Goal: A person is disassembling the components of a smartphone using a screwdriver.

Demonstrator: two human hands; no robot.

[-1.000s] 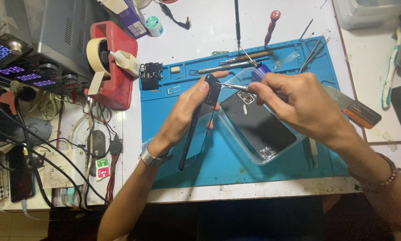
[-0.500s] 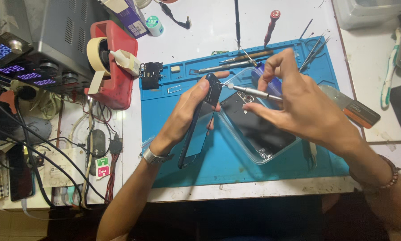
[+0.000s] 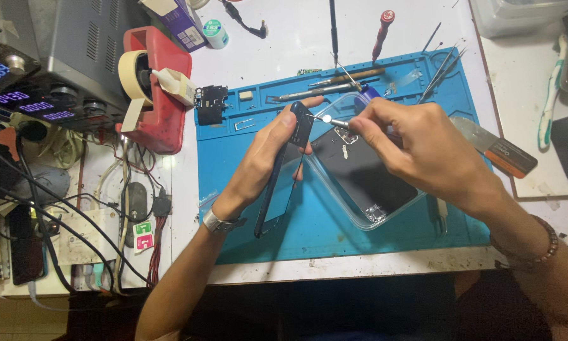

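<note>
Blue work mat (image 3: pixel 360 240), centre of bench, front edge bare. Left hand (image 3: pixel 268 155) clamped on dark phone (image 3: pixel 283 172), held on edge above mat's middle. Right hand (image 3: pixel 416 145) pinched on a slim metal tool (image 3: pixel 334 121), tip at phone's top. Clear case (image 3: pixel 366 177) just beside. Red tape dispenser (image 3: pixel 161 95) off mat's left edge; purple box (image 3: pixel 176 22) at rear; orange-and-grey flat tool (image 3: pixel 495 148) off right edge.

Bright, even light falls from above. Shadows are soft and the focus sharp. The bottom edge is dark.
</note>
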